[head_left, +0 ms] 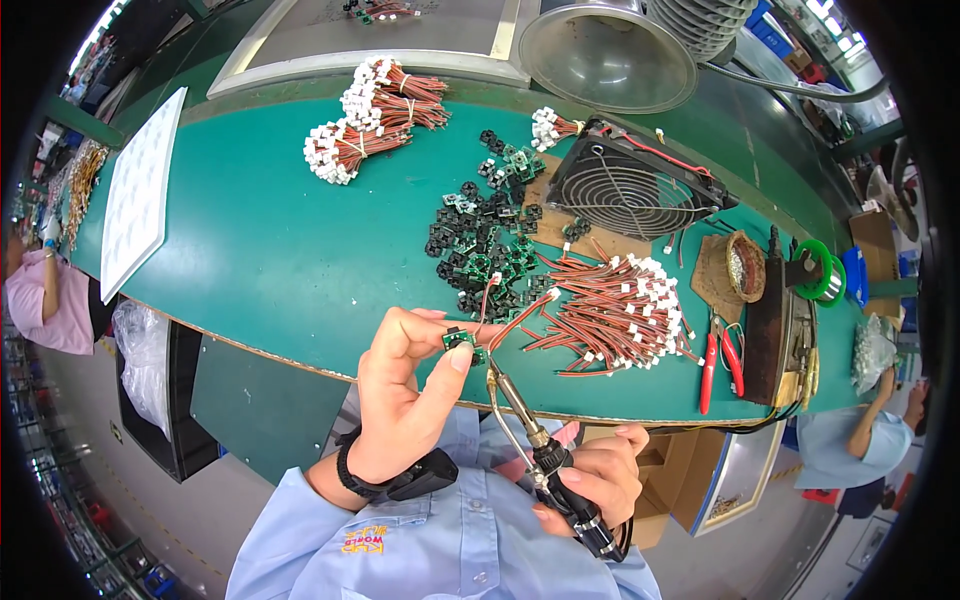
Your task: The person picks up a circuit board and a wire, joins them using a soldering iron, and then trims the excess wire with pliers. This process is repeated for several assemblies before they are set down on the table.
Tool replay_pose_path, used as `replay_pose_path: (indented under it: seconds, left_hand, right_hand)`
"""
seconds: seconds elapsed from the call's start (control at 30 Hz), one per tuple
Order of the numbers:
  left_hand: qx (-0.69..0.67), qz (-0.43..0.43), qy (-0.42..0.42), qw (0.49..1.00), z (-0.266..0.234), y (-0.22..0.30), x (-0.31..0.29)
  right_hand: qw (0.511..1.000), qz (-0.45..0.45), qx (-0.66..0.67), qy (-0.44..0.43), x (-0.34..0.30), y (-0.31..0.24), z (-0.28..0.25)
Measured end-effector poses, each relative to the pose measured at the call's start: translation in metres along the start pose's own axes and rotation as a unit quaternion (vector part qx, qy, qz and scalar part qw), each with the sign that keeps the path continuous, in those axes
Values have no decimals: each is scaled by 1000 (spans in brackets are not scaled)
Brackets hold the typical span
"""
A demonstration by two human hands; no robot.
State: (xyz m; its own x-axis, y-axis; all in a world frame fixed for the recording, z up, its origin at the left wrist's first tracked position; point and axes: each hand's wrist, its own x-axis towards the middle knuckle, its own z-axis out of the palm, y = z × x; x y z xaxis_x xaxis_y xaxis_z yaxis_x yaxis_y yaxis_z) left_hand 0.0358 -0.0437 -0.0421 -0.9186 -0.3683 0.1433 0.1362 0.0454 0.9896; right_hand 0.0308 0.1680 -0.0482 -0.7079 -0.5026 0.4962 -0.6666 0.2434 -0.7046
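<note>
Between the thumb and fingers of my left hand (pixel 405 385) is a small green circuit board with a black part (pixel 460 340). Red and brown wires with white plugs (pixel 525 318) run from this board's right side. My right hand (pixel 605 480) is wrapped around a soldering iron (pixel 550 455) fitted with a thin brass feed tube (pixel 500 420). Its tip meets the wires at the board's edge, though the exact contact is too small to make out. Just beyond lies a heap of similar black and green boards (pixel 485 235), beside a spread of loose red-brown wire leads (pixel 620 315).
Bundled leads (pixel 365 135) lie at the back. A fan with a wire guard (pixel 635 185) stands behind the loose leads. Red-handled pliers (pixel 722 365), a solder spool (pixel 822 275) and a round cleaning pot (pixel 745 265) are at right. A white tray (pixel 143 195) sits left. A metal hood (pixel 608 60) hangs above.
</note>
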Motion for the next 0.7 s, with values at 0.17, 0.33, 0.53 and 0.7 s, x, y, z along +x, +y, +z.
replay_pose_path:
  seconds: [0.17,0.33,0.53,0.7]
  left_hand:
    - [-41,-21,10,999,3,2,1]
    - [-248,-113,-49,961,-5,0,2]
    - [-273,-173,-48,945,-4,7,4]
    - [-286,-176,-47,941,-4,8,5]
  right_hand:
    - [1000,-11,-7,7,-5,4,-8]
    - [969,-3,-64,238,-15,35,-14]
    - [900,205,-214,319,4,85,-45]
    - [908,248,-188,280,-2,99,-50]
